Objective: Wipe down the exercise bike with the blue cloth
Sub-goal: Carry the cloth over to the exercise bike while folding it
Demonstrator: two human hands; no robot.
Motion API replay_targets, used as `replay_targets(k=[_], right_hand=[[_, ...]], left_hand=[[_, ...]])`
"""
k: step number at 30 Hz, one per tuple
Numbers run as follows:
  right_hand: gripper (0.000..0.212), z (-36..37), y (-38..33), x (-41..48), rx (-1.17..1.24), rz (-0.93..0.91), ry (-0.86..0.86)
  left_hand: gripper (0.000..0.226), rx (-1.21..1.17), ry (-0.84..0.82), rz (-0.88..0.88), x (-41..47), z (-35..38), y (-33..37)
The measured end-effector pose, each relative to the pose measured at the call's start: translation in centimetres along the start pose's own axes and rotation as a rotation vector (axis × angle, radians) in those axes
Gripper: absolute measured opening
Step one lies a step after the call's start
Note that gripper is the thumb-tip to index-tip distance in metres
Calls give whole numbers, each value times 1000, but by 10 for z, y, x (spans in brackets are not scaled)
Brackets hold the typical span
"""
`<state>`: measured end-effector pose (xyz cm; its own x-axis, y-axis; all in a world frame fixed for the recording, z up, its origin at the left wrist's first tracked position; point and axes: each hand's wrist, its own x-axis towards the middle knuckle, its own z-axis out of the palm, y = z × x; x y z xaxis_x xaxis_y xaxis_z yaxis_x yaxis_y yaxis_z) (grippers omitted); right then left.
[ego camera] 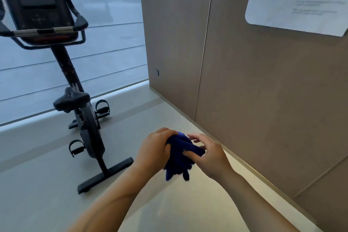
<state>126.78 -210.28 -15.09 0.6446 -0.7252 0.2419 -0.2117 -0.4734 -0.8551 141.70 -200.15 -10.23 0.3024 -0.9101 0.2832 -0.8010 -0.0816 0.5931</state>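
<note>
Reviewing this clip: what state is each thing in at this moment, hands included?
blue cloth: bunched up, held between both hands, away from the bike.
left hand: grips the cloth.
right hand: pinches the cloth's other side.
exercise bike: upright on the floor, untouched.
console: screen dark.
window blind: lowered.
paper sheet: flat on the wall.
</note>
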Motion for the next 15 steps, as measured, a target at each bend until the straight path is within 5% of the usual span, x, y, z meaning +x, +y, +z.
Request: replay_targets(k=[15], right_hand=[[17, 39, 103, 352, -126, -111, -18]], left_hand=[[34, 27, 46, -76, 308, 13, -181]])
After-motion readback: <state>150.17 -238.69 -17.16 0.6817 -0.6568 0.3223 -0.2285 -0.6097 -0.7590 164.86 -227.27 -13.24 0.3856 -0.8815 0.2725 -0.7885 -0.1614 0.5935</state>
